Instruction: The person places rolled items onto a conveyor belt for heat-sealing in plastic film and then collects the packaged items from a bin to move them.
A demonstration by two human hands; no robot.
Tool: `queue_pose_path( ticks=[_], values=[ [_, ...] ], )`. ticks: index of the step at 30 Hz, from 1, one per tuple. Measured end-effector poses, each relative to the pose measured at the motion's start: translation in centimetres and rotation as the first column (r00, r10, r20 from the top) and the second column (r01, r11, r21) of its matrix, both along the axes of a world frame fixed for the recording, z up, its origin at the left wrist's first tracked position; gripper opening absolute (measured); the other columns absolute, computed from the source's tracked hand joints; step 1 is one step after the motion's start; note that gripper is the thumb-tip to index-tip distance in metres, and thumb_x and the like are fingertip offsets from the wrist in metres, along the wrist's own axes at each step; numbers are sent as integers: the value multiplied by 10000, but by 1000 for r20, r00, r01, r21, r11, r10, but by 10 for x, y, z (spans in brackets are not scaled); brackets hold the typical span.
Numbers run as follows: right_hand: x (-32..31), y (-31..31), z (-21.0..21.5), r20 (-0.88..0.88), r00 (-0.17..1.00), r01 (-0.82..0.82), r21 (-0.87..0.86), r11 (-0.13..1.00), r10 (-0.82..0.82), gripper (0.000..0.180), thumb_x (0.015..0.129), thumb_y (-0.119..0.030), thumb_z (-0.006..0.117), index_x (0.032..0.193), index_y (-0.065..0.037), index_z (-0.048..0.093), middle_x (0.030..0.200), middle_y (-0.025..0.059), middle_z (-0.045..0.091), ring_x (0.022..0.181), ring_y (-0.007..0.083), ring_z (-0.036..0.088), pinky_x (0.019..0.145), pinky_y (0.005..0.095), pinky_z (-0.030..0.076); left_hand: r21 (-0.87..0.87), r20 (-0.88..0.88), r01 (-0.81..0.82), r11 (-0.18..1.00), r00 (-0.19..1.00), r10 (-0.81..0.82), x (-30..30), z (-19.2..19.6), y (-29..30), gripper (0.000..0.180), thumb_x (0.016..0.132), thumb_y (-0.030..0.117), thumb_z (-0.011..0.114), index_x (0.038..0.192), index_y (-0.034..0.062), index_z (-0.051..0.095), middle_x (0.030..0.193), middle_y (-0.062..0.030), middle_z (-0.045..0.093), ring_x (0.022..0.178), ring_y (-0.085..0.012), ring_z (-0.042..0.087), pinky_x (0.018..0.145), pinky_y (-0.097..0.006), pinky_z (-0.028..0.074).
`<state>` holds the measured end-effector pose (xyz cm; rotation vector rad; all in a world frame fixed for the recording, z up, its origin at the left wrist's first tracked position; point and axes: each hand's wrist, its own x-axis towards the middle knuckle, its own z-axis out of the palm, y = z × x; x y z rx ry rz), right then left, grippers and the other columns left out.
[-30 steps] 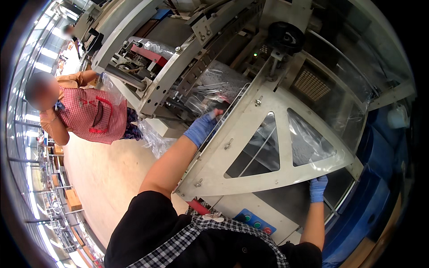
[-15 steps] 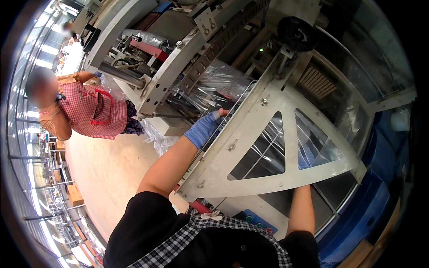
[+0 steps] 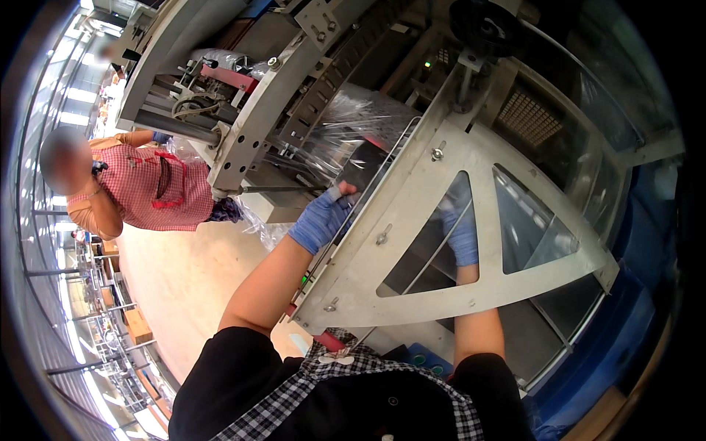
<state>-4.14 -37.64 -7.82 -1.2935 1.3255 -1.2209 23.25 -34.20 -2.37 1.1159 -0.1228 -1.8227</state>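
Observation:
My left hand [image 3: 321,219], in a blue glove, grips the left edge of a big cream-coloured machine frame [image 3: 412,220], just below a sheet of clear plastic film [image 3: 353,125]. My right hand [image 3: 462,234], also gloved in blue, reaches inside the machine and shows through a triangular window [image 3: 434,242] in the frame. Its fingers are partly hidden behind the frame, so whether they hold anything is unclear. A thin metal rod [image 3: 441,246] crosses in front of it.
A person in a red checked top [image 3: 158,187] stands to the left beside the machine, by a grey roller assembly [image 3: 184,128]. A black handwheel [image 3: 489,26] sits at the top. Blue crates [image 3: 625,323] lie at the right. Beige floor [image 3: 169,272] lies below the person.
My right hand has risen from the lower right edge of the frame and gone in behind the triangular window. My left hand has stayed on the frame's edge. The view has shifted slightly.

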Motion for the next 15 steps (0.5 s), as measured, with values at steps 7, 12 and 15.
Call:
queue_pose_path(
  ticks=[7,12,15],
  values=[
    [-45,72,20,-614,782,-189,-68,980,109,437,796,-107,657,1203,-11,530,1138,214,579,1050,383,561,908,420,439,34,71,136,990,988,-138,2,-18,-9,268,866,288,657,957,38,625,982,-110,668,946,-221,629,881,-345,499],
    [-112,189,45,-817,538,-49,-274,961,-206,305,760,-37,602,1062,-77,602,1120,129,595,1074,331,553,926,423,427,34,-25,80,996,997,-79,16,-18,-4,273,836,334,690,948,90,636,966,-92,670,943,-217,630,871,-358,505],
    [-127,270,47,-822,494,166,-230,959,-283,227,748,-14,578,964,-63,628,1086,129,590,1077,323,532,941,423,419,109,-200,182,977,967,-157,-5,16,-15,234,850,325,673,918,106,627,965,-82,670,945,-221,631,871,-365,506]
  ],
)
